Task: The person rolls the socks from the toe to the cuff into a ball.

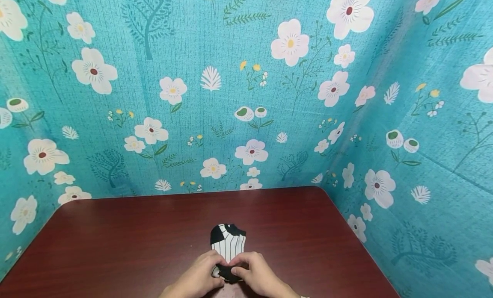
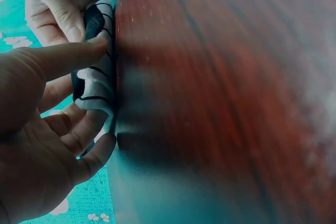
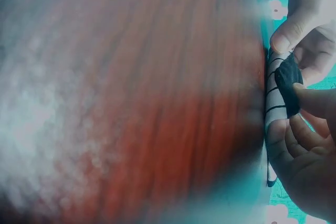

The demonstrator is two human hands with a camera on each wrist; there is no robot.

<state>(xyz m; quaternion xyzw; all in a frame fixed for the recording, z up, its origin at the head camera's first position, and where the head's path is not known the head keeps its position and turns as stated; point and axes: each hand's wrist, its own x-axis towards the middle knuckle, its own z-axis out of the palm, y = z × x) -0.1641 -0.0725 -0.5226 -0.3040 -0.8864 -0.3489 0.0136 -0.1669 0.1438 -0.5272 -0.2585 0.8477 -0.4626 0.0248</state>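
Observation:
A white ankle sock with thin black stripes and black patches lies near the front of the table. Its near end is folded up, showing a black part between the hands. At the left of that fold, my left hand grips the edge with thumb and fingers. From the other side my right hand pinches the same fold, and the two hands' fingertips come close together at its middle. In the left wrist view the sock appears as a thick fold between thumb and fingers. The right wrist view shows the right thumb on the black part.
The dark red wooden table has rounded far corners. A turquoise cloth printed with flowers hangs behind it, and its right side runs along the table's right edge.

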